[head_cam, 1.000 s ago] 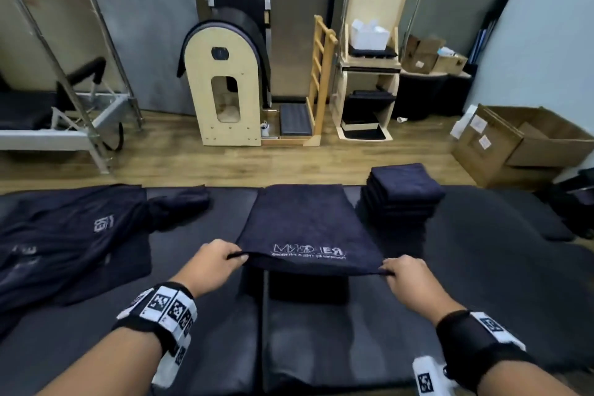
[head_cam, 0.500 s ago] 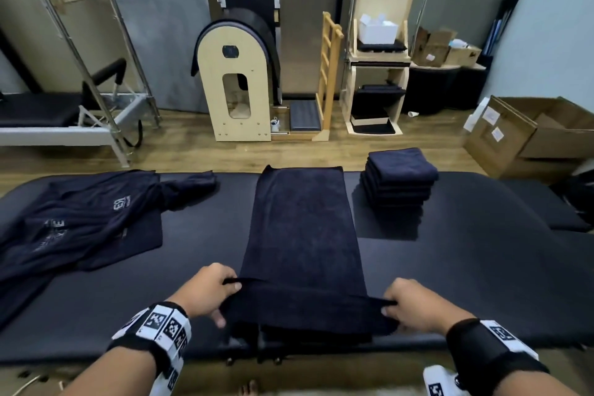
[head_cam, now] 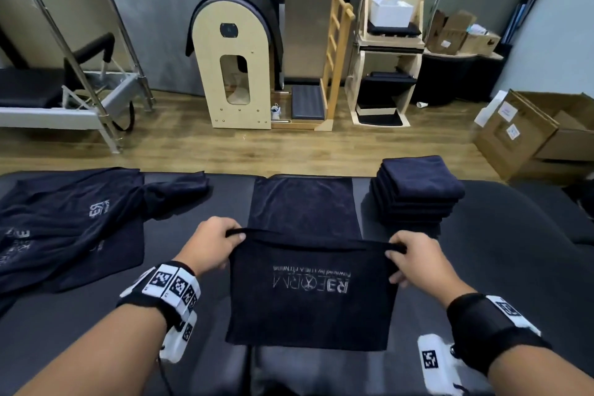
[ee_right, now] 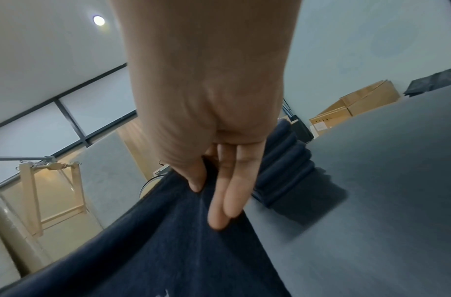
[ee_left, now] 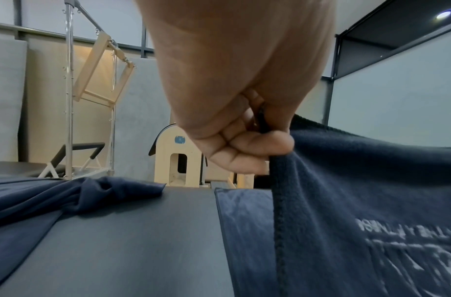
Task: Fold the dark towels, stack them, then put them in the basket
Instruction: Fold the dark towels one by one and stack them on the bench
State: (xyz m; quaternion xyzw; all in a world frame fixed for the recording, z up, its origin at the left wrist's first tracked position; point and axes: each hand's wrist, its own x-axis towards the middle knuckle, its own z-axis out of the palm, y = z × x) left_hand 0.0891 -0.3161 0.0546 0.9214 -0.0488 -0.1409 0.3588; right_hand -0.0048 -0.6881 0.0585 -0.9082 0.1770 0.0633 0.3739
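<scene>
A dark navy towel (head_cam: 308, 292) with a grey logo lies on the black padded table (head_cam: 501, 267); its near end is raised off the surface. My left hand (head_cam: 215, 243) pinches the towel's left corner (ee_left: 272, 158), and my right hand (head_cam: 414, 259) pinches the right corner (ee_right: 206, 180). The far part of the towel (head_cam: 303, 206) stays flat on the table. A stack of folded dark towels (head_cam: 418, 190) stands just right of it, also seen in the right wrist view (ee_right: 285, 160). Unfolded dark towels (head_cam: 70, 222) lie heaped at the left (ee_left: 67, 199). No basket is in view.
Beyond the table's far edge is a wooden floor with a wooden arched barrel (head_cam: 234, 67), a wooden ladder frame (head_cam: 334, 55), a metal-framed bench (head_cam: 64, 100) at the left and open cardboard boxes (head_cam: 540, 135) at the right.
Both hands have lifted the towel's near end and carried it away from me over the flat part; the logo side now faces up. The view has tilted.
</scene>
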